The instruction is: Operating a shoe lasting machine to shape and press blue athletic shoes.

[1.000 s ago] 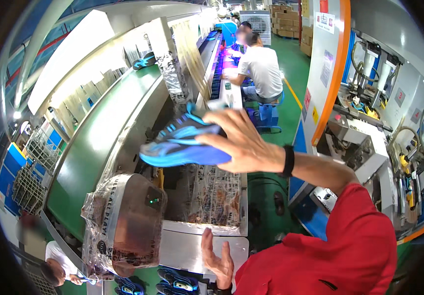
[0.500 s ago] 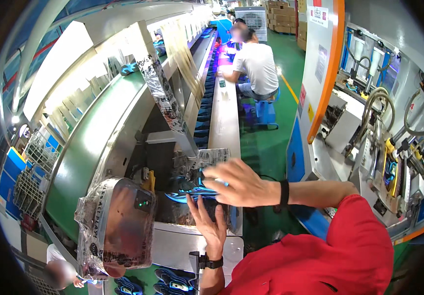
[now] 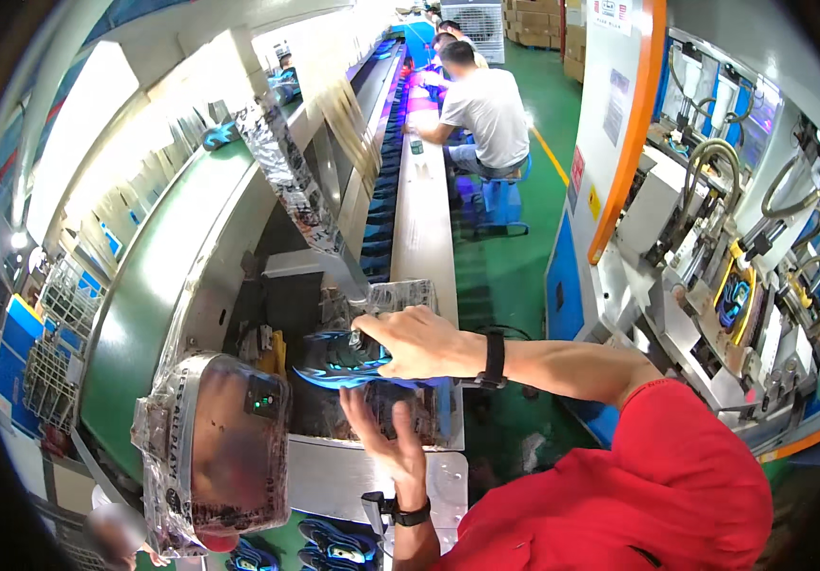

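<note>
A black shoe with a bright blue sole edge (image 3: 334, 364) lies on its side on the dark bed of the machine before me. My right hand (image 3: 419, 344) reaches in from the right and is closed round the shoe's right end, its fingers bent over the upper. Just below the shoe, my left hand (image 3: 393, 445) is raised with its fingers apart and nothing in it. Its fingertips are close to the blue edge; whether they touch it I cannot tell. Each wrist wears a black band.
A film-wrapped control box (image 3: 229, 447) stands left of my hands, and a film-wrapped post (image 3: 291, 181) rises beyond them. Farther left runs a green conveyor belt (image 3: 148, 314). A person in white (image 3: 486, 119) sits by the shoe line. A machine with hoses (image 3: 705, 238) stands right.
My right hand, blurred above the shoe before, has settled on its right end. My left hand has drawn slightly down from the shoe with its fingers spread. The whole view has shifted a little.
</note>
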A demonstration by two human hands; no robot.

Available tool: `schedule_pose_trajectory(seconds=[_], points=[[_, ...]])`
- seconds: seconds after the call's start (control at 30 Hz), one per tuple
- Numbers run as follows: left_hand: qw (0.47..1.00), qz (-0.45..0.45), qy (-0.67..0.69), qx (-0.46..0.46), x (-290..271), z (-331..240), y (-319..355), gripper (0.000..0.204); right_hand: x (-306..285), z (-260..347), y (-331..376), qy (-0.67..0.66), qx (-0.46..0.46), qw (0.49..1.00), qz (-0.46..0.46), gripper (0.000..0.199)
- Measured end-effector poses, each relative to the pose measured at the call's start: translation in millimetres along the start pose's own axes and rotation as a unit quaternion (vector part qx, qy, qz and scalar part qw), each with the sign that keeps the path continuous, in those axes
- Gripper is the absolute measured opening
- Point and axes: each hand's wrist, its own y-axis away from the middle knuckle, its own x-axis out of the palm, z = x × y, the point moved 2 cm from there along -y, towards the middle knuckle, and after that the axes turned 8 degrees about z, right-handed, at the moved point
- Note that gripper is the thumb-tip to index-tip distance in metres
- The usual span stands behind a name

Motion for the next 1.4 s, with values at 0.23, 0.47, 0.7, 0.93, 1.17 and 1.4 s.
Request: schedule_pose_trajectory(seconds=[0.23,0.47,0.7,0.93,1.17,1.4], points=[[0.959,0.077,0.268,-0.044,53,-33,-3,0.070,-26,-14,134,-0.300,0.087,0.910,-0.271,0.063],[0.847,0.358,0.354,-0.171,212,-121,73,0.049,-74,-37,362,-0.325,0.155,0.825,-0.435,0.070],[0.691,0.642,0.278,-0.181,428,-178,170,0.045,-106,-43,602,-0.226,0.329,0.631,-0.665,0.065],[0.725,0.661,0.192,-0.018,697,-169,255,0.039,-128,-17,754,-0.063,0.471,0.456,-0.752,0.061],[0.765,0.632,-0.032,0.119,845,-155,330,0.046,-117,15,814,0.058,0.568,0.344,-0.745,0.059],[0.792,0.604,0.078,-0.038,851,-145,290,0.029,-186,-48,852,0.088,0.620,0.382,-0.680,0.052]])
